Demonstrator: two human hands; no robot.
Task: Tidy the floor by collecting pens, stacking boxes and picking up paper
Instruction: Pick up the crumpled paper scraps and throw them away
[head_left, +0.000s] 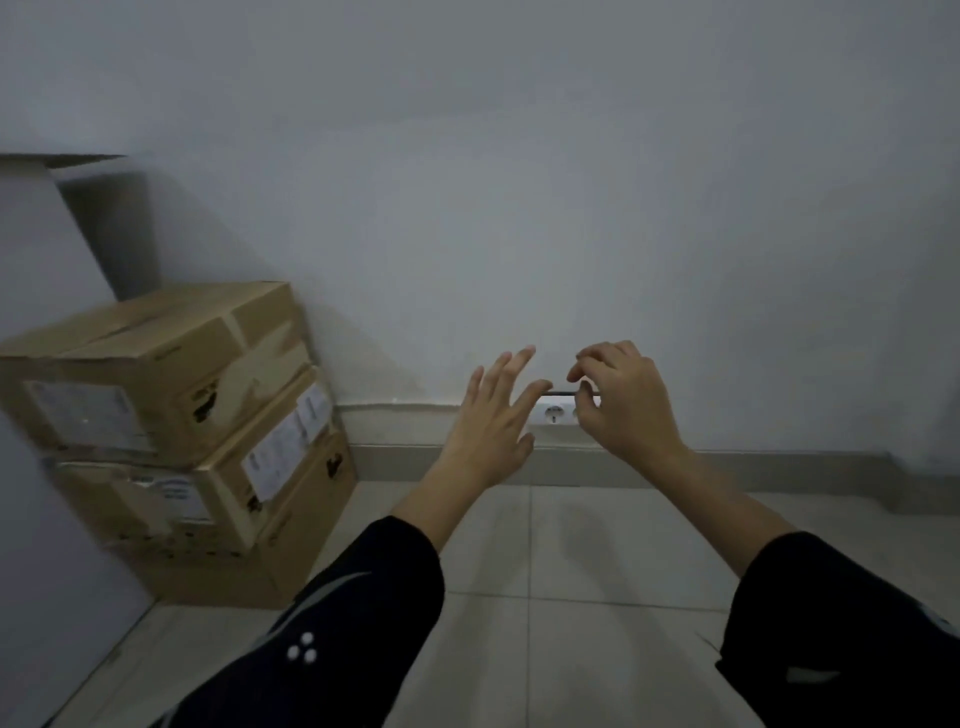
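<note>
A thin dark pen (563, 393) is held level in the air in front of the wall. My right hand (621, 402) pinches its right end between thumb and fingers. My left hand (493, 421) is spread open, with its fingertip touching the pen's left end. A stack of three cardboard boxes (176, 431) stands in the left corner, the top one (150, 364) turned a little askew on the ones below. No paper shows on the floor.
A white double wall socket (556, 413) sits low on the wall behind my hands, above the grey skirting board (779, 467). Pale floor tiles (571, 623) stretch below my arms. A white panel (31, 260) leans at the far left behind the boxes.
</note>
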